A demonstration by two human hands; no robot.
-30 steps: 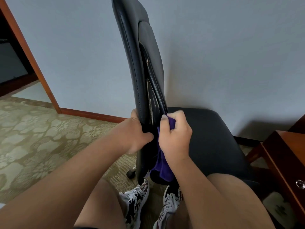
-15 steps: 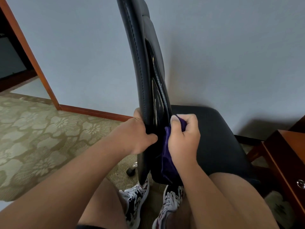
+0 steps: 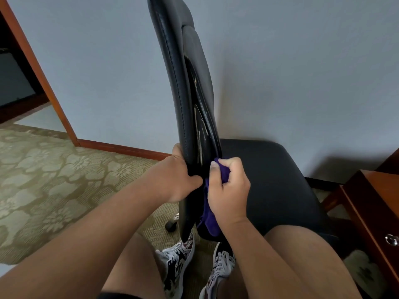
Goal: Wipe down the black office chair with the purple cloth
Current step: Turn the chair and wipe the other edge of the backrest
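Left hand gripping back edge of black office chair, right hand clutching purple cloth against it, on my feed

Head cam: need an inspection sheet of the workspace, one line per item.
Surface: patterned carpet; the chair stands on it.
Job's things: black chair, backrest seen edge-on and upright; purple cloth held against the lower backrest, its tail hanging down.
Clutter: wooden drawer unit at right, beside the seat.
Grippers: left hand grips the backrest's edge; right hand grips the cloth.
Cables: nothing seen.
Surroundings: grey wall behind the chair; wooden door frame at left; the person's sneakers below.
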